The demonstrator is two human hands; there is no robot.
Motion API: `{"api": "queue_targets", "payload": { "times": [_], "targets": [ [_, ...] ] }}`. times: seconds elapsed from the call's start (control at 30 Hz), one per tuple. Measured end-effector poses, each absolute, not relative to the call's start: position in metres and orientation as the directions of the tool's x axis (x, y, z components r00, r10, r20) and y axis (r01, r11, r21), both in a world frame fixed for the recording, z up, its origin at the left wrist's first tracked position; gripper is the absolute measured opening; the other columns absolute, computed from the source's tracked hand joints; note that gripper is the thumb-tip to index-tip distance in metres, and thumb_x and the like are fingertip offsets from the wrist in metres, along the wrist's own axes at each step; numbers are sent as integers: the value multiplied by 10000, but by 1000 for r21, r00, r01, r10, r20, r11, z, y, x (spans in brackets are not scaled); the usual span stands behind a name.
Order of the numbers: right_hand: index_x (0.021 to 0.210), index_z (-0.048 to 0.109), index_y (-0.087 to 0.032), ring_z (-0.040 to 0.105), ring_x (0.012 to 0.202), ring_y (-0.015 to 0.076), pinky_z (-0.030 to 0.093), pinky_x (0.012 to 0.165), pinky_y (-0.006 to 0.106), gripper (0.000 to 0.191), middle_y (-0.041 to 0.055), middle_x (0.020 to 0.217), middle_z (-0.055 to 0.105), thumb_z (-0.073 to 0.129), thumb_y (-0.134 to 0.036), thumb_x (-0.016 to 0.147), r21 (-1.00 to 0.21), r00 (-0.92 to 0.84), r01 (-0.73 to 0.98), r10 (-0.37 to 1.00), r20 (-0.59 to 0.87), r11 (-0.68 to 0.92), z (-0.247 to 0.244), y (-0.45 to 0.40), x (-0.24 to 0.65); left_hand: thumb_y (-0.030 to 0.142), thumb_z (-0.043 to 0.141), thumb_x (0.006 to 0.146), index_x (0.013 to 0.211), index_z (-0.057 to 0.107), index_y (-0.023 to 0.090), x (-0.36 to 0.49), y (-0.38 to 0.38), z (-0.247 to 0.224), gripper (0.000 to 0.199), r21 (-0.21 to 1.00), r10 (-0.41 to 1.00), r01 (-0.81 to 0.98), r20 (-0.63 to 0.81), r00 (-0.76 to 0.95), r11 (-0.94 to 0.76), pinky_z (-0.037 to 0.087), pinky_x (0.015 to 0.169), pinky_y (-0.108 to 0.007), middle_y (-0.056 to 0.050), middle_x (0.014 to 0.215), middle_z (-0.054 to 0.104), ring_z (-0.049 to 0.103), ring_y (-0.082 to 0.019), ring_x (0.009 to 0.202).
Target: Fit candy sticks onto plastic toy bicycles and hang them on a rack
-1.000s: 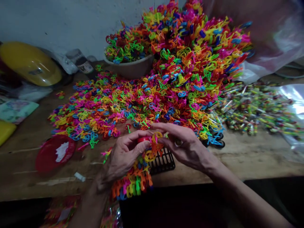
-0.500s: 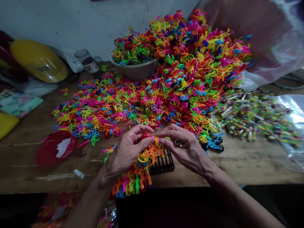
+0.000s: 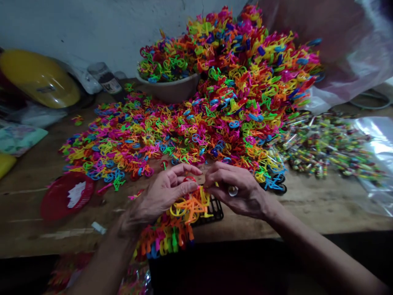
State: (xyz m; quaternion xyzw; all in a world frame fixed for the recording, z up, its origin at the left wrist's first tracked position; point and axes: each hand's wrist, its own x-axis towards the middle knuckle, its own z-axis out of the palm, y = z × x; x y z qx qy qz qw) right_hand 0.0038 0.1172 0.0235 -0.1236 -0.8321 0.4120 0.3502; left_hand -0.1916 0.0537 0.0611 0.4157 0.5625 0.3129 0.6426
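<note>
My left hand (image 3: 167, 190) pinches a red plastic piece (image 3: 189, 179) between thumb and fingers, above the black slotted rack (image 3: 215, 213). Closed at the fingertips, my right hand (image 3: 238, 186) meets the left from the right side, at a yellow plastic piece (image 3: 204, 198). A clear round object (image 3: 232, 191) shows among the right fingers. Orange and yellow pieces (image 3: 192, 209) hang just below the fingertips. A row of colourful pieces (image 3: 167, 241) lies along the table's front edge under my left wrist. The fingertips hide part of what they hold.
A large heap of bright plastic pieces (image 3: 227, 98) spreads behind my hands, with a filled bowl (image 3: 172, 90) in it. Thin multicoloured sticks (image 3: 325, 147) lie at the right. At the left are a red basket (image 3: 55, 203), a yellow helmet-like object (image 3: 39, 78) and a jar (image 3: 107, 80).
The view has shifted slightly. My right fingers have curled more, and the yellow piece now hangs lower below the fingertips. The left hand keeps its pinch on the red piece.
</note>
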Motion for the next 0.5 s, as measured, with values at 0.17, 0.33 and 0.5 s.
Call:
{"api": "queue_targets", "payload": {
  "times": [0.17, 0.33, 0.5],
  "targets": [
    [988, 543, -168, 551, 857, 126, 456, 708, 239, 105, 63, 958, 587, 481, -158, 903, -671, -838, 46, 395, 377, 740, 22, 120, 11, 340, 658, 801, 1061, 535, 163, -192, 57, 64, 338, 876, 865, 81, -482, 141, 475, 347, 533, -152, 21, 698, 555, 492, -67, 594],
    [944, 511, -171, 533, 795, 113, 441, 678, 233, 63, 52, 908, 585, 470, -152, 899, -687, -807, 18, 416, 418, 726, 26, 120, 12, 340, 647, 806, 1099, 522, 181, -192, 61, 64, 357, 860, 830, 115, -510, 226, 497, 382, 581, -183, -11, 786, 619, 548, -95, 658],
    [923, 508, -177, 529, 772, 108, 418, 630, 223, 61, 46, 910, 572, 469, -149, 886, -651, -817, 101, 436, 377, 752, 24, 120, 12, 268, 649, 787, 1141, 526, 187, -192, 62, 61, 383, 865, 827, 124, -502, 252, 487, 423, 637, -218, -33, 897, 636, 584, -123, 741]
  ]
}}
